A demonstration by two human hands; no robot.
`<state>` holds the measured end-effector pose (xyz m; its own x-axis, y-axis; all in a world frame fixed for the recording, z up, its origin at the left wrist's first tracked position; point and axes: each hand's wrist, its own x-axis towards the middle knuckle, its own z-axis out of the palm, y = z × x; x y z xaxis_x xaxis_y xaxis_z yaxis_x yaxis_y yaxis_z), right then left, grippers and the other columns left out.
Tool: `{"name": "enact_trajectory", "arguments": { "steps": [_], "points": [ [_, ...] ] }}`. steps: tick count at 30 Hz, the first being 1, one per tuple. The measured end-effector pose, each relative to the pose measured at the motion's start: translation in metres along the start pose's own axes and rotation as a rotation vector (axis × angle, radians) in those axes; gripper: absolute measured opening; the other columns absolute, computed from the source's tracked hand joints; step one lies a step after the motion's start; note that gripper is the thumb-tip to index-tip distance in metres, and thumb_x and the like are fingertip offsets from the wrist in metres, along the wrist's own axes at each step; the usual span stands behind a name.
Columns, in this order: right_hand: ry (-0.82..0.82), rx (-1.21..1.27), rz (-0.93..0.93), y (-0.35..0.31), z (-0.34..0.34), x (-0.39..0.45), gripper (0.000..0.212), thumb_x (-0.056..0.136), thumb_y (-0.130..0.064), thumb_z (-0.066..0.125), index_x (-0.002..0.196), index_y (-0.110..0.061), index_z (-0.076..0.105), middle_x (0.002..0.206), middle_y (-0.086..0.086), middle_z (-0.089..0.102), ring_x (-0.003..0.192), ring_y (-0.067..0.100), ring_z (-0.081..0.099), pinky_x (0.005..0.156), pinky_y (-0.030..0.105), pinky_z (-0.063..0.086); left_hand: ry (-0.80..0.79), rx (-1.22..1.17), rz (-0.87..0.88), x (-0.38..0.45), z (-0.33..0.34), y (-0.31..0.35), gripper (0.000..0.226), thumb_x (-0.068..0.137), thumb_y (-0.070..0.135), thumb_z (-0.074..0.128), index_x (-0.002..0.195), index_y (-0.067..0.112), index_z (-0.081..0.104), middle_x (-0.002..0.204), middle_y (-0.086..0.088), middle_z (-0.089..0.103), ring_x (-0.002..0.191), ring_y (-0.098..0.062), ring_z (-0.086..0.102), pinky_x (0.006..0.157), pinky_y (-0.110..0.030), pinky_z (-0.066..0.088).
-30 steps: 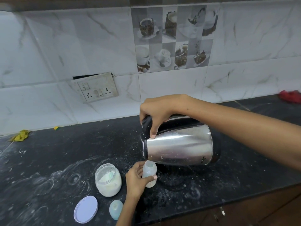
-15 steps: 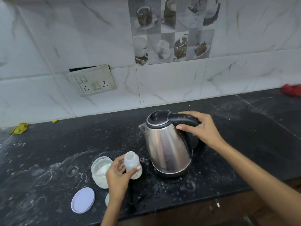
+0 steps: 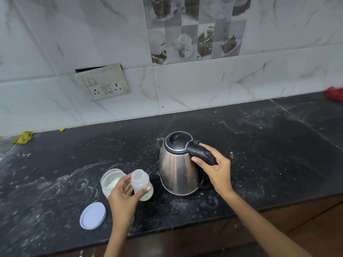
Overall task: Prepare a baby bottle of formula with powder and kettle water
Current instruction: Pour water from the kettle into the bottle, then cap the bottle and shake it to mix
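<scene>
A steel kettle (image 3: pixel 177 171) with a black lid stands upright on the black counter (image 3: pixel 259 154). My right hand (image 3: pixel 216 168) is wrapped around its black handle. Left of it, my left hand (image 3: pixel 123 196) holds a small clear baby bottle (image 3: pixel 141 184) upright, its mouth uncovered and whitish liquid in the bottom. Behind that hand sits a clear jar of white powder (image 3: pixel 111 181), lid off. The jar's pale lilac lid (image 3: pixel 92 215) lies flat near the counter's front edge.
Powder smears cover the counter on the left. A yellow cloth (image 3: pixel 23 137) lies at the back left and something red (image 3: pixel 334 93) at the far right. A switch and socket plate (image 3: pixel 104 85) is on the tiled wall. The counter's front edge runs below my hands.
One second ago the kettle was tilted, spout over the bottle. It now stands upright on the counter, my right hand still on its handle. The bottle has moved slightly left.
</scene>
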<state>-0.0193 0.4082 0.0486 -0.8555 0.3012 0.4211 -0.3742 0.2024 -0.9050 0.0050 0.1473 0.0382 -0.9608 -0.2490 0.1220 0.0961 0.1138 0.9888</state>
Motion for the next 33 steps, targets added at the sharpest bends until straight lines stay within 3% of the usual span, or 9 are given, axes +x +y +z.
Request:
{"name": "enact_trajectory", "arguments": {
  "steps": [5, 8, 10, 12, 15, 19, 24, 27, 33],
  "points": [
    [-0.058, -0.221, -0.080, -0.006, -0.004, -0.005, 0.049, 0.077, -0.029, 0.080, 0.121, -0.014, 0.065, 0.110, -0.004, 0.070, 0.100, 0.009, 0.067, 0.087, 0.031, 0.055, 0.016, 0.028, 0.008, -0.005, -0.010, 0.000, 0.060, 0.055, -0.010, 0.084, 0.109, 0.004, 0.064, 0.104, -0.007, 0.070, 0.091, -0.004, 0.068, 0.085, -0.013, 0.053],
    [-0.044, -0.505, -0.188, -0.011, -0.011, -0.007, 0.059, 0.082, -0.046, 0.071, 0.131, -0.016, 0.058, 0.120, 0.001, 0.056, 0.111, 0.013, 0.053, 0.092, 0.015, 0.043, 0.038, 0.026, 0.007, -0.011, -0.021, 0.003, 0.059, 0.054, -0.006, 0.087, 0.107, 0.009, 0.066, 0.105, -0.007, 0.071, 0.099, -0.015, 0.068, 0.092, -0.024, 0.052],
    [0.046, -0.576, -0.340, -0.021, -0.007, -0.012, 0.052, 0.086, -0.039, 0.070, 0.127, -0.009, 0.059, 0.124, 0.008, 0.053, 0.115, 0.020, 0.048, 0.098, 0.017, 0.038, 0.049, 0.031, 0.014, -0.017, -0.030, 0.008, 0.057, 0.053, -0.006, 0.087, 0.104, 0.010, 0.066, 0.104, -0.004, 0.072, 0.097, -0.013, 0.069, 0.092, -0.025, 0.053],
    [0.079, -0.544, -0.517, -0.036, 0.009, -0.021, 0.035, 0.086, -0.025, 0.071, 0.114, -0.004, 0.065, 0.120, 0.014, 0.058, 0.113, 0.025, 0.052, 0.098, 0.031, 0.041, 0.056, 0.037, 0.032, -0.023, -0.042, 0.013, 0.055, 0.054, -0.008, 0.085, 0.101, 0.014, 0.066, 0.103, -0.002, 0.071, 0.093, -0.006, 0.069, 0.087, -0.021, 0.054],
    [-0.073, -0.432, -0.631, -0.051, 0.051, -0.040, 0.015, 0.087, -0.015, 0.070, 0.100, -0.007, 0.070, 0.108, 0.013, 0.065, 0.102, 0.023, 0.059, 0.092, 0.033, 0.044, 0.074, 0.057, 0.046, -0.028, -0.065, 0.017, 0.056, 0.053, 0.001, 0.088, 0.102, 0.018, 0.067, 0.102, 0.001, 0.072, 0.096, -0.009, 0.069, 0.085, -0.022, 0.056],
    [-0.434, -0.475, -0.517, -0.023, 0.113, -0.079, 0.015, 0.089, -0.022, 0.067, 0.098, -0.011, 0.071, 0.107, 0.004, 0.065, 0.098, 0.019, 0.062, 0.084, 0.032, 0.051, 0.104, 0.086, 0.029, -0.029, -0.100, 0.013, 0.058, 0.049, 0.013, 0.089, 0.102, 0.020, 0.068, 0.101, 0.001, 0.073, 0.099, -0.013, 0.068, 0.091, -0.032, 0.054],
    [-0.783, -0.691, -0.095, 0.011, 0.164, -0.123, 0.057, 0.085, -0.043, 0.067, 0.134, -0.020, 0.050, 0.140, -0.001, 0.044, 0.127, 0.017, 0.045, 0.096, 0.034, 0.048, 0.059, 0.119, 0.004, -0.026, -0.135, -0.006, 0.058, 0.054, 0.001, 0.089, 0.105, 0.018, 0.068, 0.103, 0.001, 0.073, 0.101, -0.014, 0.068, 0.094, -0.040, 0.053],
    [-0.777, -0.687, -0.067, 0.022, 0.182, -0.141, 0.069, 0.080, -0.042, 0.073, 0.138, -0.019, 0.046, 0.141, -0.001, 0.047, 0.128, 0.017, 0.046, 0.098, 0.030, 0.044, 0.006, 0.115, -0.001, -0.023, -0.145, -0.017, 0.059, 0.053, 0.000, 0.089, 0.104, 0.019, 0.068, 0.101, 0.005, 0.074, 0.100, -0.011, 0.068, 0.093, -0.033, 0.054],
    [-0.594, -0.689, 0.076, 0.023, 0.180, -0.134, 0.058, 0.081, -0.026, 0.075, 0.132, -0.017, 0.050, 0.126, 0.005, 0.057, 0.110, 0.027, 0.061, 0.090, 0.038, 0.049, -0.144, 0.064, -0.005, -0.015, -0.138, -0.041, 0.062, 0.052, -0.004, 0.089, 0.108, 0.011, 0.066, 0.102, 0.000, 0.073, 0.098, -0.008, 0.068, 0.086, -0.016, 0.052]
  ]
}}
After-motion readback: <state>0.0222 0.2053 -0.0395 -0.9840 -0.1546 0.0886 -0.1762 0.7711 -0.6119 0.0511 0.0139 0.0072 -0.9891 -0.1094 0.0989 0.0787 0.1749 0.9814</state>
